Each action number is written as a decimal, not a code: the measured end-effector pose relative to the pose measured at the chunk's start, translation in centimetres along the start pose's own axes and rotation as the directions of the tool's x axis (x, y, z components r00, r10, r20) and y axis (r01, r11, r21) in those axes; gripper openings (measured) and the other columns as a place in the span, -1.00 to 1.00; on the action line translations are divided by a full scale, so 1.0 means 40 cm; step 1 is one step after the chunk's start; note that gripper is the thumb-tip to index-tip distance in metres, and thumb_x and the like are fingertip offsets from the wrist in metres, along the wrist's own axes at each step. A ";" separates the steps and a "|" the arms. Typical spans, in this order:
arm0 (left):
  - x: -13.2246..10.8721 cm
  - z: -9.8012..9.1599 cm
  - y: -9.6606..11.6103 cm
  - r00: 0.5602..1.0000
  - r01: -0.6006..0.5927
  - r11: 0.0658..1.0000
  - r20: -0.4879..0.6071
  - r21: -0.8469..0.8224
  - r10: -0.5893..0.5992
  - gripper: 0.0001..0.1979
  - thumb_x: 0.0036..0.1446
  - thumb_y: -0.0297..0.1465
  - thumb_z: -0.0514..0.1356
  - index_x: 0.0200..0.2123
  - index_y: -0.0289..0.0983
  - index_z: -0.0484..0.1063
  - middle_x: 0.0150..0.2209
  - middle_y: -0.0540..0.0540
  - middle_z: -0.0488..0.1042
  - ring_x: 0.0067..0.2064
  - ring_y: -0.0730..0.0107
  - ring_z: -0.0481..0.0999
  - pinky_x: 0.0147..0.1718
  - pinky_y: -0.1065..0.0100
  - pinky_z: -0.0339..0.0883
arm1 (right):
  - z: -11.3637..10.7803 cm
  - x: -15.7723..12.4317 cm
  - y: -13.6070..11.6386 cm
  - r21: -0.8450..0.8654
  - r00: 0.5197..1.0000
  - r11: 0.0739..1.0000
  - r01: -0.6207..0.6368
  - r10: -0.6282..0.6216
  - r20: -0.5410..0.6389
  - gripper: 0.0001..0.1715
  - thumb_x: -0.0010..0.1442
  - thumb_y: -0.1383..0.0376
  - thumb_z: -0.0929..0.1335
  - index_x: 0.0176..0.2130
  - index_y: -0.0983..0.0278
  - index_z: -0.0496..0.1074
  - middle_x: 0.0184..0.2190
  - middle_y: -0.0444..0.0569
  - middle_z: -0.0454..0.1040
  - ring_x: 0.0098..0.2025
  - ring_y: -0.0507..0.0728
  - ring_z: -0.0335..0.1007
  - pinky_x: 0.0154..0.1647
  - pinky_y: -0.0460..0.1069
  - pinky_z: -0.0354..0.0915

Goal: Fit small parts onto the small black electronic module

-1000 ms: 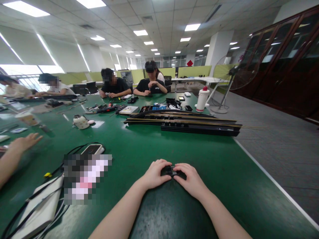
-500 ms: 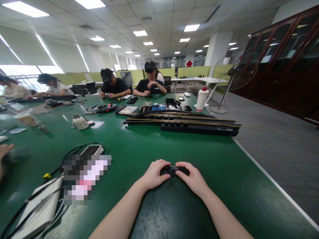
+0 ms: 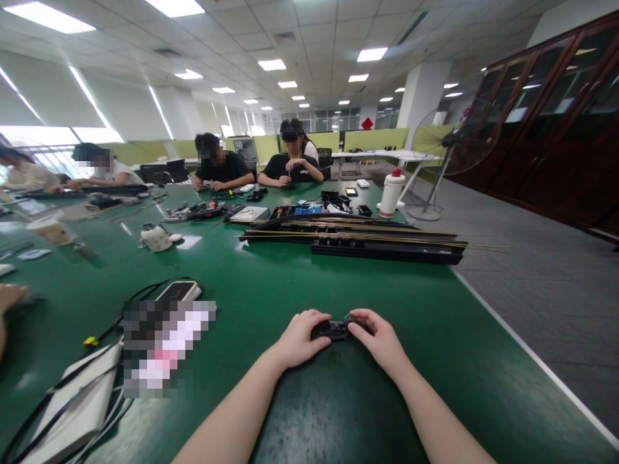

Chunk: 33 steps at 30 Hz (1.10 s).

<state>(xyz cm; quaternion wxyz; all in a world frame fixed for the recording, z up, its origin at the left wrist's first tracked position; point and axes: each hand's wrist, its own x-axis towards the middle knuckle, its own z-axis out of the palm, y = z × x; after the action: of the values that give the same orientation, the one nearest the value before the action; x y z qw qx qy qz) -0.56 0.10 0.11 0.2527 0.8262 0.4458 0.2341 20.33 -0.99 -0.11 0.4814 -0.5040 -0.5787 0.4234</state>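
A small black part (image 3: 334, 330) with an uneven, detailed upper face lies low over the green tabletop (image 3: 271, 290) in front of me. My left hand (image 3: 302, 336) grips its left end between thumb and fingers. At its right end, my right hand (image 3: 377, 338) pinches a small dark bluish piece (image 3: 347, 318) between thumb and index finger. That piece stands tilted against the black part; whether it is joined to it I cannot tell. Its exact kind is too small to make out.
Long black rails (image 3: 387, 251) with thin brass-coloured rods lie across the table ahead. To the left are a phone-like device (image 3: 178, 291), cables and a white box (image 3: 77, 399). A white bottle (image 3: 391, 195) stands at the back right. Another person's hand (image 3: 9, 303) shows at far left.
My right hand has shifted slightly right and turned, and a bluish piece now shows at its fingertips. My left hand stays put. The other person's hand at far left has moved.
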 end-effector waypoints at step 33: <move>0.002 0.000 -0.001 1.000 -0.007 1.000 -0.002 0.015 0.007 -0.56 0.02 -0.38 0.25 0.02 -0.19 0.33 -0.05 -0.09 0.41 -0.02 0.19 0.35 0.00 0.20 0.19 | -0.015 0.004 -0.001 0.357 0.979 0.929 -0.100 0.155 -0.130 -0.56 -0.16 0.07 0.50 -0.30 0.22 0.45 -0.31 -0.02 0.57 -0.19 0.18 0.45 -0.04 0.09 0.25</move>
<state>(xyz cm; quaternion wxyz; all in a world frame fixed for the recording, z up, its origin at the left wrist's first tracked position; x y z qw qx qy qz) -0.53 0.17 0.10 0.2452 0.8293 0.4451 0.2326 20.92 -0.83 0.06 0.5781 -0.4790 -0.4212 0.5089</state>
